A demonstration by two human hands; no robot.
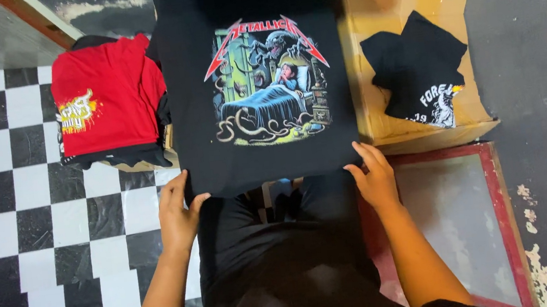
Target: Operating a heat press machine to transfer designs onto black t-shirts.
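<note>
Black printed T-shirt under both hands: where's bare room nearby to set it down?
Bare checkered floor lies left of the left hand, below the red folded shirt. The red-framed screen beside the right hand is bare. The cardboard box is crowded.

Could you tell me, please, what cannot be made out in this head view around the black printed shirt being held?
- Black printed shirt: its top is lost in dark shadow at the frame's upper edge.
- Left hand and right hand: some fingers are tucked behind the hem.
- Stack under the red shirt: covered; the number of garments is unclear.
- Cardboard box: contents hidden by the folded black shirt.
</note>
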